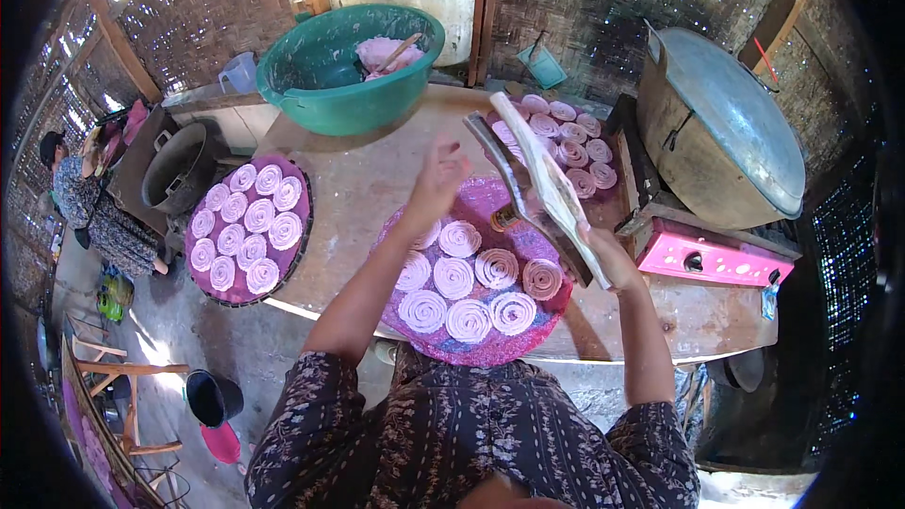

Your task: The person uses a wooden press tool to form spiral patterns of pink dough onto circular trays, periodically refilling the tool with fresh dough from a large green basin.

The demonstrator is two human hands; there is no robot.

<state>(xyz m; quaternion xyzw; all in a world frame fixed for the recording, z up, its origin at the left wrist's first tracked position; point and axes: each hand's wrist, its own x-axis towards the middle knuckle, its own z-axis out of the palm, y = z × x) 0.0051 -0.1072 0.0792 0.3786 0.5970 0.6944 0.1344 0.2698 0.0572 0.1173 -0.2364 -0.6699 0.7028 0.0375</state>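
Note:
My right hand grips the lower end of a long two-piece wooden lever press, held tilted with its two bars slightly apart. A small yellowish metal cylinder shows beside the lower bar; whether it is joined to the press I cannot tell. To the left of the press, my left hand is raised with nothing in it, its fingers apart and somewhat blurred. Below both hands lies a round tray covered with pink-purple mesh, bearing several pale pink dough spirals and a browner one at the right.
A green basin with pink dough and a stick stands at the back. More spirals fill trays at left and back right. A large lidded pot sits on a pink-fronted stove. Another person is at far left.

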